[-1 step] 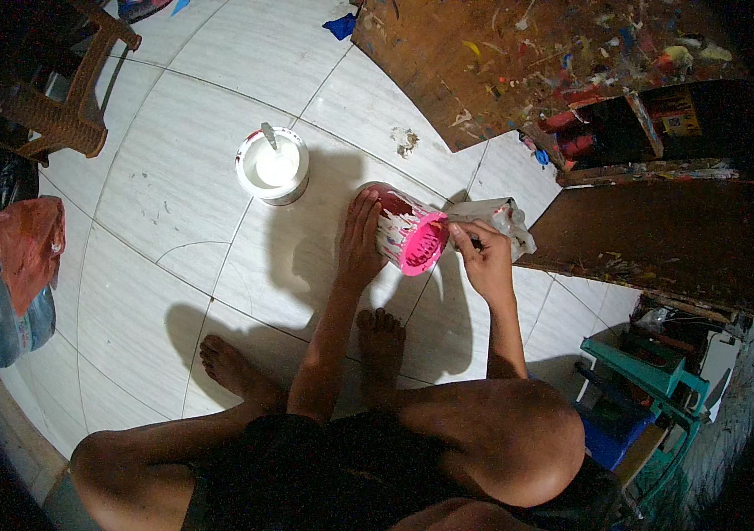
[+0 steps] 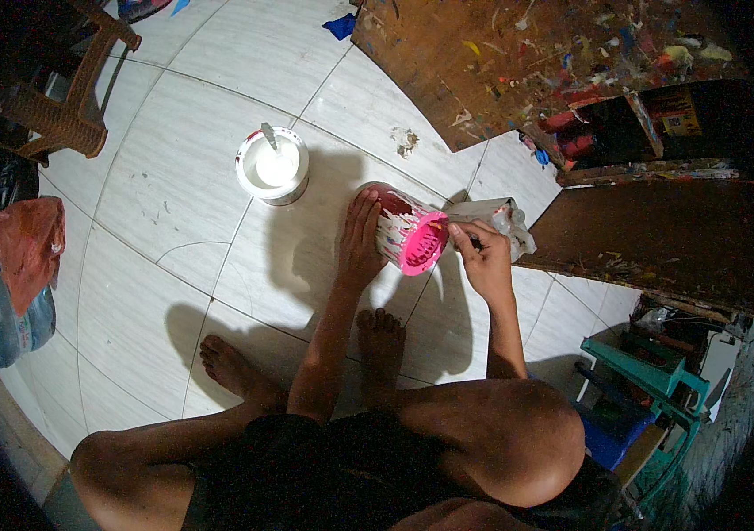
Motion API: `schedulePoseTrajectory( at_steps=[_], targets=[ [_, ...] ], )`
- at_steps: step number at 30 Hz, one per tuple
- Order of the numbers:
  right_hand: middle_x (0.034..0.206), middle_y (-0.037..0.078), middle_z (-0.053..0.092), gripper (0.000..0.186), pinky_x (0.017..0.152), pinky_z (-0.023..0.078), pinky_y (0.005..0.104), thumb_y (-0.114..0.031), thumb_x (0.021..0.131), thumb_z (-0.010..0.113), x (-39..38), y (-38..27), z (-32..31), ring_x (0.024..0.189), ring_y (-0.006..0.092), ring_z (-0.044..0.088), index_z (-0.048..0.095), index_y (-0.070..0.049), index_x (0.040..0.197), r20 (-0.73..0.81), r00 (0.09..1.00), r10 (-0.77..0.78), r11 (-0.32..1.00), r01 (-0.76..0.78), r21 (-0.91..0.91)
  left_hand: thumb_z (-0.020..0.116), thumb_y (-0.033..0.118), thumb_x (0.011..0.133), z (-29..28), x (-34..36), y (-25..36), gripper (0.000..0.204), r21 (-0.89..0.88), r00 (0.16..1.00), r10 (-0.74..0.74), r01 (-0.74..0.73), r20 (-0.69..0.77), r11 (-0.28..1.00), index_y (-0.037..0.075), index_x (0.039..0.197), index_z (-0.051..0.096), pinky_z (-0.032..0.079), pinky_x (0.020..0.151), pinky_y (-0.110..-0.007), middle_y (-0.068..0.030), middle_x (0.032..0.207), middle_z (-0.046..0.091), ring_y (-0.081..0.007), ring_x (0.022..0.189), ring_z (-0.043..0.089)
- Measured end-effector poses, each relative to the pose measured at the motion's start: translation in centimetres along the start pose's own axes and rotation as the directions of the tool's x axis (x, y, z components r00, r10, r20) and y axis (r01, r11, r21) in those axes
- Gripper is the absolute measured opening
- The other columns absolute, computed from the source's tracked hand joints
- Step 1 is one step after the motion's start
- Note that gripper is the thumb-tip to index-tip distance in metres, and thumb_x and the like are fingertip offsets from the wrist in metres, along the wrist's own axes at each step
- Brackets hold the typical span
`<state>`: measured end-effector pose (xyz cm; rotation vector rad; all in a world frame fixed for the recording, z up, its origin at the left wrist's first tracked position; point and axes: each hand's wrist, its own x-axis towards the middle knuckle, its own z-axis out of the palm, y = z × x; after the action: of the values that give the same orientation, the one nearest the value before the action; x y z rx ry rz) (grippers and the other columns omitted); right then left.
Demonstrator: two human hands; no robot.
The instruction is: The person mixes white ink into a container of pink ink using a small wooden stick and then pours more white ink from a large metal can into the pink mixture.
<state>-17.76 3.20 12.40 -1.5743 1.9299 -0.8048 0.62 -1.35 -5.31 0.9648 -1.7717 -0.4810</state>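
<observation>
A paint-streaked can (image 2: pixel 392 228), dark red and white along its side, lies tilted with its mouth toward the right. Around that mouth sits a bright pink plastic ring (image 2: pixel 414 257) with slotted openwork inside. My left hand (image 2: pixel 361 243) grips the can from its left side, fingers laid over the dark red end. Close by the ring's upper right edge, my right hand (image 2: pixel 486 264) is closed in a pinch; what its fingers hold is too small and shaded to make out. A white tub (image 2: pixel 298 190) of white paint stands up and left, with a utensil handle (image 2: pixel 268 134) leaning out.
A crumpled pale plastic bag (image 2: pixel 514 232) lies behind my right hand. Paint-stained brown wooden furniture (image 2: pixel 447 80) fills the upper right. At far left are a red bag (image 2: pixel 30 243) and a clear water jug (image 2: pixel 10 323); a woven stool (image 2: pixel 67 124) stands above. Green plastic furniture (image 2: pixel 633 367) is lower right.
</observation>
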Motion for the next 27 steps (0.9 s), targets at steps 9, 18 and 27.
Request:
schedulePoseTrajectory(
  at_steps=[9,18,27],
  targets=[
    [0.078,0.013,0.068,0.019,0.064,0.049,0.0314,-0.015,0.098,0.069,-0.4,-0.1,0.5,0.067,0.0193,0.063,0.077,0.001,0.105,-0.062,0.99,-0.13,0.991,0.127,-0.041,0.083,0.021,0.08,0.7,0.0,-0.3,0.081,-0.16,0.989,-0.149,0.144,-0.019,0.977,-0.002,0.146,0.042,0.037,0.118,-0.057,-0.0253,0.148,0.049,-0.0447,0.137,0.049],
    [0.082,0.016,0.073,0.022,0.065,0.053,0.0357,-0.019,0.1,0.067,-0.5,0.2,2.8,0.068,0.0237,0.068,0.076,0.001,0.106,0.112,0.994,0.016,1.0,-0.014,-0.021,0.086,0.02,0.077,0.1,0.0,-0.6,0.086,-0.088,0.985,-0.171,0.168,-0.019,0.982,-0.001,0.146,0.04,0.039,0.117,-0.056,-0.027,0.146,0.05,-0.0467,0.136,0.049],
    [0.086,0.018,0.075,0.028,0.067,0.053,0.0358,-0.024,0.1,0.067,-0.5,1.3,3.7,0.071,0.0228,0.07,0.076,0.002,0.105,-0.073,0.997,-0.016,0.999,0.019,0.04,0.086,0.017,0.073,0.7,-0.7,-0.7,0.093,-0.178,0.975,-0.223,0.221,0.01,0.959,-0.002,0.15,0.037,0.037,0.118,-0.055,-0.0272,0.149,0.047,-0.0466,0.138,0.046]
  ],
)
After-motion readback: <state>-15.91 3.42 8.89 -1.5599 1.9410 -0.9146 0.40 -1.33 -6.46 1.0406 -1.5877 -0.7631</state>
